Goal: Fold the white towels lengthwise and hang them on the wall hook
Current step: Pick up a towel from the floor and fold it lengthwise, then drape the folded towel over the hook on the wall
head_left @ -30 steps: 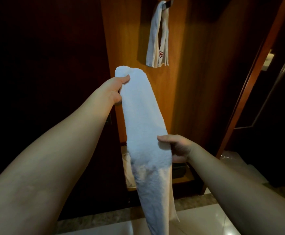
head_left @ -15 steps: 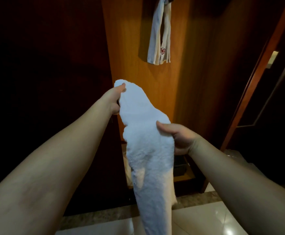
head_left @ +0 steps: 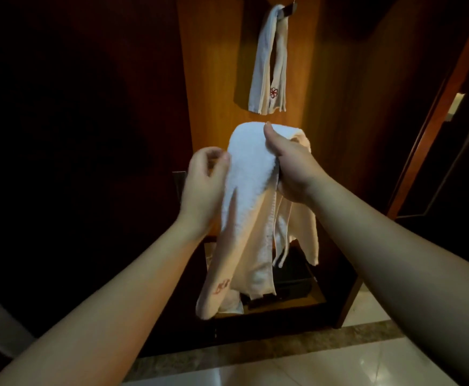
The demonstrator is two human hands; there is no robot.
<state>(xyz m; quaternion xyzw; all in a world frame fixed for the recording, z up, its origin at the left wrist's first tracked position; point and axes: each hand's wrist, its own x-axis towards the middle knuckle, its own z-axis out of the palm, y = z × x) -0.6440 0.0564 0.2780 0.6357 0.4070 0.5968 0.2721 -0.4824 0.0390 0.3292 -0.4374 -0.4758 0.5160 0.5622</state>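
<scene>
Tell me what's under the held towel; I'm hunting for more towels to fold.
Below the towel in the right hand sits a low shelf holding dark items and what seems pale cloth. The towel's hanging ends cover much of it.

Right hand (head_left: 289, 168) grips doubled towel (head_left: 251, 174); left hand (head_left: 204, 185) touching.
</scene>
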